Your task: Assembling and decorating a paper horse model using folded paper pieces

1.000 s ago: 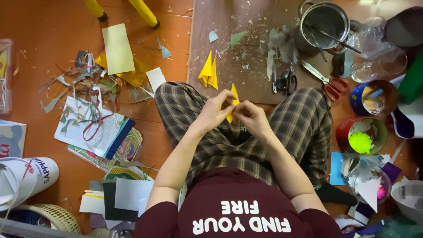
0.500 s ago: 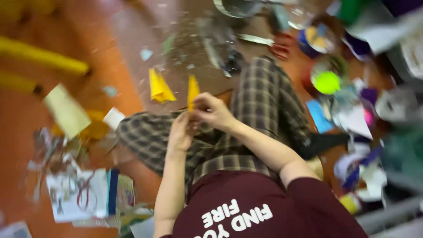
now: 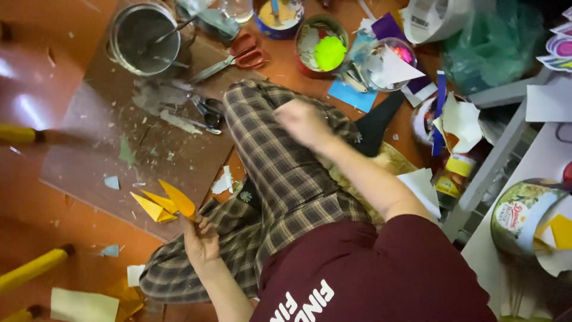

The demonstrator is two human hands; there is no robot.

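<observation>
I sit cross-legged in plaid trousers [image 3: 280,173] on an orange floor. My left hand [image 3: 201,240] pinches a folded yellow paper petal [image 3: 178,200] by its lower tip, just off the near edge of a brown board [image 3: 113,149]. Two more yellow folded pieces [image 3: 150,207] lie on the board right beside it. My right hand [image 3: 302,122] is blurred and curled over my right knee, apart from the paper, with nothing visible in it.
On the board lie black scissors [image 3: 208,113] and paper scraps. Beyond it are a metal pot [image 3: 143,36], red-handled scissors [image 3: 241,56] and a cup with a green lump [image 3: 325,50]. Yellow sticks [image 3: 30,268] lie left. A tin can [image 3: 524,214] stands on a white shelf at right.
Both hands held the yellow paper together in front of me. Now the right hand has let go and moved out over the knee; the left hand keeps the paper. The view has swung round.
</observation>
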